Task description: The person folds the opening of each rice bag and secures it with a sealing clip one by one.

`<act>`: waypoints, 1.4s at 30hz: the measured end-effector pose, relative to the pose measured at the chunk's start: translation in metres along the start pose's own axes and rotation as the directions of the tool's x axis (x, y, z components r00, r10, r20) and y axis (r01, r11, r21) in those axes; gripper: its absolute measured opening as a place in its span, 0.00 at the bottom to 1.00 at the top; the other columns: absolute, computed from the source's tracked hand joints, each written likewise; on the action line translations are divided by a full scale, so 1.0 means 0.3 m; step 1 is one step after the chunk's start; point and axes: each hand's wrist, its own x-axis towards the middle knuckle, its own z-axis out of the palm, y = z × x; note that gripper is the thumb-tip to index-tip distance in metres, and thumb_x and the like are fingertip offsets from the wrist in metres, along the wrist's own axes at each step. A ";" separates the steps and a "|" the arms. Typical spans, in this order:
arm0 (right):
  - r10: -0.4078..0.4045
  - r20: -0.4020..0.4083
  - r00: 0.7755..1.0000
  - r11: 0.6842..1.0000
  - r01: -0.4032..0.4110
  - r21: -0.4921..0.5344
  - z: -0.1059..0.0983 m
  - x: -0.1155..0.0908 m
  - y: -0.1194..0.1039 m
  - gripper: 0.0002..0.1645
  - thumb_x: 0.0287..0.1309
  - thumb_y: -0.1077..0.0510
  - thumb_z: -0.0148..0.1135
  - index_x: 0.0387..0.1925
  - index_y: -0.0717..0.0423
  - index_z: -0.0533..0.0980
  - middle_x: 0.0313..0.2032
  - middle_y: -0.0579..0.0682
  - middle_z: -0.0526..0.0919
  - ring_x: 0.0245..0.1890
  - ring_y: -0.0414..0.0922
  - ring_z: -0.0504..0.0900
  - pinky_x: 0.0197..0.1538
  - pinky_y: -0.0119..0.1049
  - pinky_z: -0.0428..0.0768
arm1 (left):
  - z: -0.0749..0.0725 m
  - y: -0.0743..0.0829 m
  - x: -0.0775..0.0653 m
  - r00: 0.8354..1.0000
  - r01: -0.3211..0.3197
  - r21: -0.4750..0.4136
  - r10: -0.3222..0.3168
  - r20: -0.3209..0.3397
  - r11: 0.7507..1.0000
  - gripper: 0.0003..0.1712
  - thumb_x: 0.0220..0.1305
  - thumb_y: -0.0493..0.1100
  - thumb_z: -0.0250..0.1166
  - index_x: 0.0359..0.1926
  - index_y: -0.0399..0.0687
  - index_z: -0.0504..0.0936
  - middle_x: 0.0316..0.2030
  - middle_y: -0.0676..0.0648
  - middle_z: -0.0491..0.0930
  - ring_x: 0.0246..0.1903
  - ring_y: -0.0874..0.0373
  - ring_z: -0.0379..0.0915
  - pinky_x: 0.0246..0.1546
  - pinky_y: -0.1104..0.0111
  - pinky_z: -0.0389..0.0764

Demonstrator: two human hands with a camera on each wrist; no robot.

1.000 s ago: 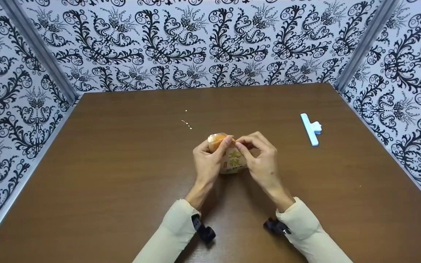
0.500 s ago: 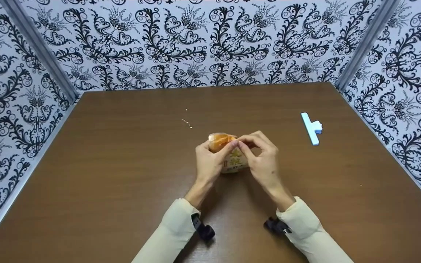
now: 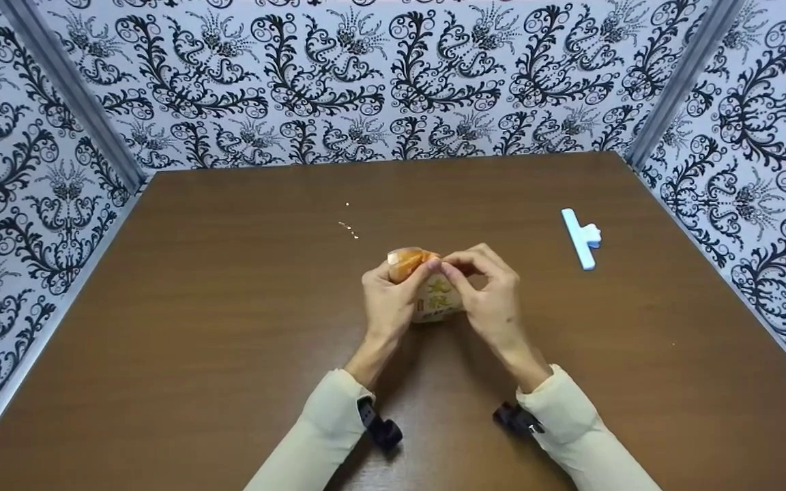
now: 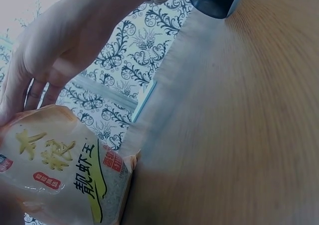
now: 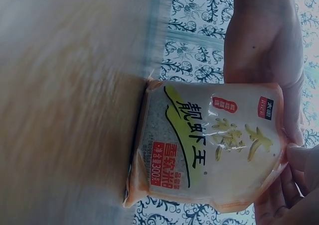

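Plastic packet, boxy and glossy, creases between left hand, right hand.

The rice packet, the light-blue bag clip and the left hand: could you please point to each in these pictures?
Rice packet (image 5: 214,145), right wrist view: on its printed front.
Light-blue bag clip (image 3: 578,239), head view: on its long bar.
Left hand (image 3: 390,302), head view: on the back of the hand.

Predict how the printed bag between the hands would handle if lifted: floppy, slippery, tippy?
The printed bag is probably soft, since its orange top is creased. Glossy highlights suggest a slick surface, so it might slip. Its straight bottom edge seems to rest on the table, so it's likelier to tip than roll.
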 end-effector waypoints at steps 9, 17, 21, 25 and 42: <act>-0.031 -0.001 1.000 0.999 0.031 -0.019 0.000 -0.005 0.004 0.03 0.64 0.61 0.72 0.35 0.57 0.87 0.33 0.47 0.85 0.35 0.39 0.81 0.43 0.29 0.81 | -0.002 -0.005 -0.003 1.000 0.006 -0.005 -0.006 -0.010 1.000 0.10 0.59 0.33 0.77 0.40 0.30 0.89 0.34 0.39 0.91 0.32 0.64 0.85 0.36 0.71 0.85; -0.063 0.006 0.998 0.997 0.063 -0.042 -0.007 -0.004 0.011 0.04 0.64 0.61 0.72 0.35 0.59 0.87 0.33 0.48 0.85 0.35 0.38 0.81 0.43 0.28 0.80 | -0.002 -0.003 -0.002 1.000 0.013 -0.008 -0.013 -0.001 1.000 0.11 0.59 0.34 0.77 0.41 0.31 0.89 0.35 0.39 0.91 0.32 0.64 0.86 0.37 0.71 0.85; -0.061 0.013 0.998 0.997 0.062 -0.047 -0.011 -0.003 0.014 0.05 0.64 0.60 0.72 0.35 0.58 0.87 0.34 0.47 0.85 0.35 0.38 0.81 0.43 0.28 0.81 | -0.001 -0.002 -0.001 1.000 0.014 -0.006 -0.014 -0.006 1.000 0.11 0.59 0.34 0.77 0.40 0.30 0.89 0.34 0.39 0.91 0.32 0.64 0.86 0.36 0.71 0.85; -0.052 0.025 0.998 0.997 0.054 -0.060 -0.016 -0.002 0.015 0.04 0.64 0.60 0.72 0.35 0.58 0.87 0.34 0.47 0.84 0.35 0.38 0.81 0.43 0.28 0.81 | -0.001 -0.001 -0.001 1.000 0.019 -0.019 -0.019 0.001 1.000 0.10 0.58 0.33 0.77 0.40 0.30 0.89 0.34 0.39 0.91 0.32 0.63 0.86 0.36 0.70 0.85; -0.075 0.032 0.997 0.994 0.077 -0.082 -0.024 0.006 0.023 0.06 0.60 0.66 0.73 0.33 0.51 0.87 0.29 0.48 0.82 0.31 0.37 0.79 0.38 0.23 0.78 | -0.003 -0.002 0.003 0.999 0.030 -0.039 -0.031 -0.008 0.999 0.11 0.59 0.33 0.77 0.41 0.30 0.89 0.34 0.41 0.91 0.32 0.63 0.85 0.37 0.71 0.85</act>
